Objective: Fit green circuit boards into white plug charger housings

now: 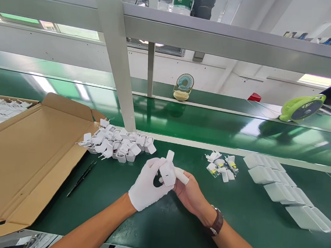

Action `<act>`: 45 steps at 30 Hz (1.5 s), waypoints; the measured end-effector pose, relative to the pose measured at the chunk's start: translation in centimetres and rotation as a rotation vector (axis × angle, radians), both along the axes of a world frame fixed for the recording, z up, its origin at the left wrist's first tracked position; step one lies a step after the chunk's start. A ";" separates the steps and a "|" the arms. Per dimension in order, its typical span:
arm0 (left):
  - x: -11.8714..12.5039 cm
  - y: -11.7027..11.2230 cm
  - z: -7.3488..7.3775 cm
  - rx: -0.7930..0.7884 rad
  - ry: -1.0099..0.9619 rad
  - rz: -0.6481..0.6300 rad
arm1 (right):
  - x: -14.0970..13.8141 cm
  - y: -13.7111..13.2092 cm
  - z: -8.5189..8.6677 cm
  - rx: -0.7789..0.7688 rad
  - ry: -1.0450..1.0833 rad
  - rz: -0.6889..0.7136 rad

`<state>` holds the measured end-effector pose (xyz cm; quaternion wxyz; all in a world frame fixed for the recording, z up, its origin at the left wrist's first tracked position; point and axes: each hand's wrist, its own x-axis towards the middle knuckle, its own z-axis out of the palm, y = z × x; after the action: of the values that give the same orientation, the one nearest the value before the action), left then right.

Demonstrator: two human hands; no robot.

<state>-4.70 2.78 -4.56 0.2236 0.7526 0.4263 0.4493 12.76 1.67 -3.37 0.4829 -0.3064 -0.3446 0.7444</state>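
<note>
My left hand [150,186], in a white glove, grips a small white plastic charger part [167,173] with a flat tab sticking up. On the other side of it my right hand [190,191], bare except for white covers on the fingers, pinches the same part. A heap of similar white charger parts [121,141] lies beyond my left hand. Further right, several circuit boards [222,166] with white pieces and yellow components form a small pile. The fingertips under the part are partly hidden.
Left stands an open cardboard box [31,155], with black tweezers [81,178] beside it on the green table [157,230]. Rows of white plastic cases [283,190] lie at right. Behind are a metal frame post [113,55], a small fan [184,86] and a green fan [302,108].
</note>
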 end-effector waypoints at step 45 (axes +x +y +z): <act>-0.1 0.0 0.2 -0.130 -0.027 -0.090 | -0.2 -0.5 -2.1 -0.136 -0.034 -0.052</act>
<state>-4.76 2.74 -4.33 0.2977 0.7487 0.4175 0.4202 12.55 1.18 -5.47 0.4745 -0.3598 -0.2933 0.7479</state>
